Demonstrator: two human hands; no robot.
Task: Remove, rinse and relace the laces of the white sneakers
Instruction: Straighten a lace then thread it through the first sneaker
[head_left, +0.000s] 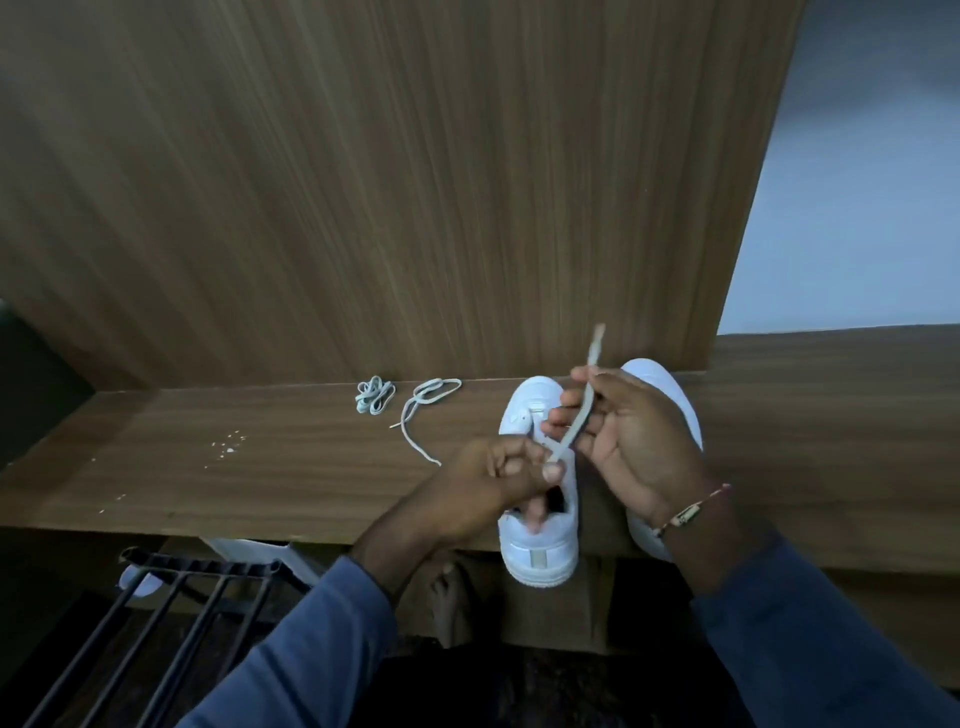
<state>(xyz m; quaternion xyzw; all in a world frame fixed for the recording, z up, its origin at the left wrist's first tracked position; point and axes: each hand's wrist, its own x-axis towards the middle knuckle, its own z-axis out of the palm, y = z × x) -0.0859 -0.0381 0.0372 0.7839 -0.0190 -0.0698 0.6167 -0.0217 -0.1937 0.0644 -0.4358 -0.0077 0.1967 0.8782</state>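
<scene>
Two white sneakers stand on a wooden ledge (260, 467), toes toward the wall. The left sneaker (540, 551) lies under my hands; the right sneaker (670, 395) is mostly hidden behind my right hand. My left hand (493, 483) pinches the lower part of a grey-white lace (576, 426) over the left sneaker's eyelets. My right hand (628, 441) holds the same lace higher up, its tip (597, 338) sticking upward. A loose lace (426, 405) lies on the ledge, and a bunched lace (374, 395) rests left of it.
A wood-grain panel (415, 182) rises right behind the ledge. A pale wall (857, 208) shows at the right. White specks (228, 444) dot the ledge at left. A black metal rack (182, 597) stands below left, and a bare foot (447, 597) shows under the ledge.
</scene>
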